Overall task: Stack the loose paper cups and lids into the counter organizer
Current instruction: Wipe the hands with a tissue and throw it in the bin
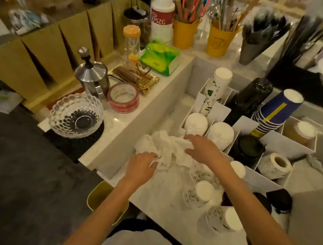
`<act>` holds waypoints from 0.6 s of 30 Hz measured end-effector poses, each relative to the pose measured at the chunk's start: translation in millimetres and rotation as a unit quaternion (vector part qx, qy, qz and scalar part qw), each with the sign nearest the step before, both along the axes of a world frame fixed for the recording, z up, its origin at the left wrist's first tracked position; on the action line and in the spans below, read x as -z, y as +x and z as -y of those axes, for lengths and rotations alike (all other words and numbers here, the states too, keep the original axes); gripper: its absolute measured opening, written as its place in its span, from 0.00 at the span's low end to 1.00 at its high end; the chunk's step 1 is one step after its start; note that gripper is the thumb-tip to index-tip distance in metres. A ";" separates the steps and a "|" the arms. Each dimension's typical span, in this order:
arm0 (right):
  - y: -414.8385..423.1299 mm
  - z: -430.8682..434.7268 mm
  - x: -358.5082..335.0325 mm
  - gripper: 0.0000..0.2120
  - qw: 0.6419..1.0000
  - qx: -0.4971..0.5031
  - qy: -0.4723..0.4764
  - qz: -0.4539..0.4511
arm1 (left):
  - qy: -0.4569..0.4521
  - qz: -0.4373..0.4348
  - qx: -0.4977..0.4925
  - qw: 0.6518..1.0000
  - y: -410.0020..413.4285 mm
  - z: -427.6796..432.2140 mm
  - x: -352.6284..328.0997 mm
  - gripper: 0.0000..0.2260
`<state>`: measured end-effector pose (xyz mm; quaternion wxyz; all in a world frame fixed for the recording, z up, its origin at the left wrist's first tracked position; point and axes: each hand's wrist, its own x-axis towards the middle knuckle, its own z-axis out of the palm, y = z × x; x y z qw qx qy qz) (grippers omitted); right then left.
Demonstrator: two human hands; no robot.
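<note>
A crumpled white cloth (164, 146) lies on the lower counter, left of the white divided organizer (256, 124). My left hand (141, 165) grips the cloth's near edge. My right hand (206, 150) rests on its right side, fingers spread. Loose white paper cups with green print stand upside down near my right arm: one (199, 194) in the middle, another (224, 219) closer, a third (237, 169) partly behind my forearm. The organizer holds a tall green-print cup stack (216, 90), white cup stacks (220, 133), a blue-and-yellow cup stack (275, 112) and black lids (246, 149).
On the raised ledge at left stand a glass bowl (76, 114), a steel plunger pot (92, 77), a tape roll (123, 98) and a green tissue pack (160, 57). A label roll (274, 164) lies in the organizer. Yellow pots of utensils (219, 40) stand behind.
</note>
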<state>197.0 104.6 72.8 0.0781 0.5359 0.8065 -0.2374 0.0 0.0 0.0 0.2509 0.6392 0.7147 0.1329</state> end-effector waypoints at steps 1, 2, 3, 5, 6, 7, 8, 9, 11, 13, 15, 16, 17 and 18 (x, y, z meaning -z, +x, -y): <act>-10.2 -10.6 6.3 0.26 0.999 -0.020 -0.007 0.028 | 0.005 -0.011 0.005 1.000 -0.3 -11.7 7.6 0.17; -18.5 -14.8 9.7 0.27 0.997 -0.041 -0.015 0.059 | -0.004 -0.022 0.006 1.000 1.0 -19.5 11.9 0.19; -28.0 -22.2 19.6 0.27 0.995 -0.064 -0.015 0.077 | -0.010 -0.032 0.011 0.999 1.3 -30.3 21.2 0.22; -40.3 -27.7 37.5 0.27 0.990 -0.091 -0.031 0.105 | -0.054 -0.044 0.013 0.998 6.5 -43.7 34.6 0.31; -43.6 -27.1 47.0 0.28 0.987 -0.098 -0.037 0.119 | -0.078 -0.050 0.015 0.996 7.5 -47.6 42.5 0.34; -44.6 -27.4 59.2 0.30 0.985 -0.105 -0.037 0.134 | -0.101 -0.053 0.016 0.993 6.7 -51.1 51.5 0.36; -45.7 -27.6 67.9 0.33 0.982 -0.109 -0.038 0.153 | -0.122 -0.048 0.015 0.991 4.9 -55.5 59.0 0.36; -46.3 -28.9 77.9 0.36 0.979 -0.112 -0.033 0.165 | -0.138 -0.043 0.015 0.989 3.7 -59.3 64.5 0.36; -48.5 -32.1 93.6 0.40 0.975 -0.116 -0.031 0.186 | -0.152 -0.056 0.020 0.987 -0.2 -65.1 73.1 0.36; -51.6 -34.1 103.6 0.39 0.975 -0.111 -0.027 0.190 | -0.125 -0.098 0.030 0.987 -4.5 -67.4 80.6 0.36; -57.6 -36.7 111.8 0.35 0.975 -0.110 0.004 0.195 | -0.079 -0.128 0.024 0.988 -7.7 -69.8 87.2 0.35; -59.7 -38.9 115.8 0.32 0.976 -0.103 0.013 0.191 | -0.064 -0.130 0.009 0.989 -9.1 -71.5 90.7 0.35; -61.0 -41.0 118.1 0.30 0.980 -0.092 0.009 0.176 | -0.059 -0.125 -0.008 0.990 -10.5 -72.4 91.7 0.36; -62.2 -44.4 118.1 0.27 0.984 -0.076 -0.009 0.160 | -0.059 -0.110 -0.025 0.992 -12.1 -73.9 93.6 0.37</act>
